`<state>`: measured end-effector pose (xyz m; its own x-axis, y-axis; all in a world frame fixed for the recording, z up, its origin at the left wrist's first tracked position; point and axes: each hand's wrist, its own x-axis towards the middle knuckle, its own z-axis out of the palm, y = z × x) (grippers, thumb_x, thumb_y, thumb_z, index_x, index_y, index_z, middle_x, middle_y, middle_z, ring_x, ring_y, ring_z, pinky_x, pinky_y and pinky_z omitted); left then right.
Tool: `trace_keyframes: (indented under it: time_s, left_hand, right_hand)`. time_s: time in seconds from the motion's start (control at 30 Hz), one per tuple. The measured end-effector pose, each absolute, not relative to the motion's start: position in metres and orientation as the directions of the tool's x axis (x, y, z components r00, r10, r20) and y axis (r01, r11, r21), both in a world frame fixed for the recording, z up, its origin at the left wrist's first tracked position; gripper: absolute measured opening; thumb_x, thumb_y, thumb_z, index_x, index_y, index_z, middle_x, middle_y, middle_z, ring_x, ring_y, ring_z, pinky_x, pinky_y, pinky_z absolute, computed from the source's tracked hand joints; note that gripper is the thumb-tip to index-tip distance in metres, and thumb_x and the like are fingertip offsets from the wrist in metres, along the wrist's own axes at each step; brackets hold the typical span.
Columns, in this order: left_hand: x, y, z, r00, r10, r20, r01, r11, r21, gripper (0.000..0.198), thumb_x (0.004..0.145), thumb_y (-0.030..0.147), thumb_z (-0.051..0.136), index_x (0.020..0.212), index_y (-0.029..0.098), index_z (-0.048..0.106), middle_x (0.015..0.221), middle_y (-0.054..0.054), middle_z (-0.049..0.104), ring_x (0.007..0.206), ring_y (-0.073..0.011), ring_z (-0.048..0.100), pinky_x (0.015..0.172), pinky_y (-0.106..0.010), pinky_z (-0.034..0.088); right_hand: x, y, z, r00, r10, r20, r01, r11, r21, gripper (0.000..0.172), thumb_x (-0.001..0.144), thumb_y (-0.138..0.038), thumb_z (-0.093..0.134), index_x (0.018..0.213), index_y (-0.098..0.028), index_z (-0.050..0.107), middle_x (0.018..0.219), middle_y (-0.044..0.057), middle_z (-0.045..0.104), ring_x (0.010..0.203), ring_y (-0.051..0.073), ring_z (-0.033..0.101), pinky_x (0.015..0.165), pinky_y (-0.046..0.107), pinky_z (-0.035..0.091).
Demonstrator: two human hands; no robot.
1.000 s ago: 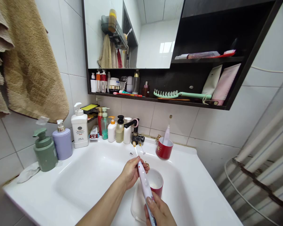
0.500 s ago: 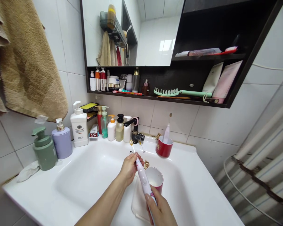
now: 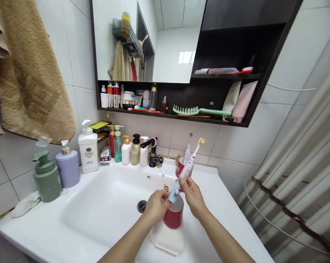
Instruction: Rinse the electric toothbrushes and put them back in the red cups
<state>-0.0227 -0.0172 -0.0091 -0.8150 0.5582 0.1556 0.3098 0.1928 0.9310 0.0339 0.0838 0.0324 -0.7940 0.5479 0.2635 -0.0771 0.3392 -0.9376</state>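
Observation:
My right hand (image 3: 192, 194) grips a white and pink electric toothbrush (image 3: 184, 172) by its lower body, brush head pointing up and to the right. My left hand (image 3: 156, 207) is wrapped round a red cup (image 3: 174, 215) held above the white sink (image 3: 104, 204), directly under the toothbrush's blue base. A second red cup (image 3: 180, 166) with another toothbrush in it stands on the sink's back rim.
A black tap (image 3: 153, 151) and a row of pump bottles (image 3: 121, 148) line the back wall. Green (image 3: 46, 177) and lilac (image 3: 67, 166) dispensers sit at left under a brown towel (image 3: 30, 69). A dark shelf (image 3: 181, 109) holds a green comb (image 3: 200, 110). A white lid (image 3: 167, 239) lies near the front.
My right hand swung the toothbrush from pointing at the tap to upright, to the right. My left hand left the brush's neck and took hold of the red cup. The view shifted right.

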Motion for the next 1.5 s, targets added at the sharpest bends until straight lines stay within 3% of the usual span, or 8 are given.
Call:
trace_keyframes:
  time_s: [0.1,0.2,0.43,0.63,0.87,1.1,1.3,1.5]
  left_hand:
    - [-0.012,-0.016,-0.023,-0.771,0.61,0.185,0.496,0.392,0.775,0.018,0.048,0.013,0.052,0.066,0.017,0.055,0.094,-0.006,0.047,0.079,-0.0193,0.043,0.062,-0.026,0.032]
    - [-0.006,-0.013,-0.031,-0.736,0.645,0.208,0.567,0.417,0.71,0.021,0.048,0.007,0.048,0.065,0.017,0.056,0.106,-0.007,0.042,0.092,-0.0232,0.037,0.068,-0.029,0.032]
    - [-0.001,0.005,-0.022,-0.607,0.729,0.318,0.658,0.236,0.715,0.023,0.05,0.006,0.045,0.066,0.017,0.057,0.096,-0.007,0.047,0.09,-0.0215,0.039,0.077,-0.028,0.03]
    - [0.007,0.047,0.006,-0.479,0.793,0.377,0.713,0.1,0.694,0.023,0.05,0.007,0.047,0.068,0.017,0.057,0.096,-0.006,0.048,0.087,-0.022,0.04,0.077,-0.03,0.03]
    - [-0.004,0.11,0.019,-0.455,0.775,0.438,0.619,-0.078,0.782,0.021,0.048,-0.001,0.047,0.055,0.017,0.053,0.102,-0.005,0.046,0.09,-0.0209,0.042,0.082,-0.031,0.028]
    - [-0.017,0.157,0.031,-0.514,0.77,0.377,0.643,0.055,0.764,0.02,0.052,-0.001,0.045,0.063,0.016,0.051,0.109,-0.009,0.04,0.095,-0.0241,0.039,0.081,-0.035,0.028]
    - [-0.051,0.149,0.034,-0.51,0.656,0.556,0.811,0.151,0.566,0.038,0.056,0.004,0.046,0.092,0.016,0.047,0.115,-0.01,0.033,0.108,-0.0242,0.024,0.09,-0.036,0.015]
    - [-0.082,0.12,0.02,-0.59,0.69,0.42,0.736,0.245,0.631,0.017,0.053,0.003,0.047,0.066,0.014,0.052,0.12,-0.01,0.028,0.109,-0.0246,0.024,0.085,-0.034,0.024]
  right_hand:
    - [0.021,0.1,0.018,-0.769,0.571,0.287,-0.028,0.417,-0.908,0.026,0.066,-0.039,0.039,0.075,-0.015,0.045,0.062,0.0,0.05,0.058,0.012,0.047,0.053,0.022,0.038]
    - [0.021,0.106,0.001,-0.754,0.584,0.301,0.044,0.502,-0.864,0.025,0.065,-0.036,0.041,0.077,-0.015,0.047,0.055,-0.001,0.05,0.051,0.013,0.046,0.049,0.024,0.036]
    - [0.038,0.118,0.002,-0.728,0.576,0.372,0.135,0.652,-0.746,0.029,0.067,-0.04,0.037,0.065,-0.016,0.053,0.068,0.005,0.054,0.063,0.015,0.05,0.057,0.023,0.036]
    - [0.053,0.156,0.024,-0.723,0.599,0.343,0.253,0.692,-0.676,0.032,0.069,-0.042,0.034,0.055,-0.017,0.049,0.047,0.0,0.051,0.046,0.013,0.047,0.044,0.022,0.032]
    - [0.05,0.211,0.044,-0.675,0.681,0.285,0.424,0.673,-0.606,0.029,0.074,-0.036,0.035,0.072,-0.013,0.053,0.064,0.001,0.055,0.056,0.01,0.05,0.054,0.024,0.038]
    - [0.022,0.255,0.049,-0.645,0.738,0.199,0.529,0.619,-0.58,0.023,0.075,-0.029,0.038,0.09,-0.014,0.048,0.089,0.003,0.052,0.075,0.012,0.051,0.065,0.031,0.042]
    - [0.0,0.274,0.048,-0.618,0.78,0.104,0.576,0.539,-0.614,0.024,0.075,-0.028,0.039,0.093,-0.014,0.047,0.092,0.004,0.051,0.077,0.013,0.051,0.066,0.032,0.042]
    - [0.002,0.269,0.042,-0.59,0.789,0.172,0.536,0.542,-0.648,0.024,0.075,-0.028,0.039,0.094,-0.016,0.046,0.095,0.004,0.05,0.079,0.013,0.05,0.068,0.033,0.041]
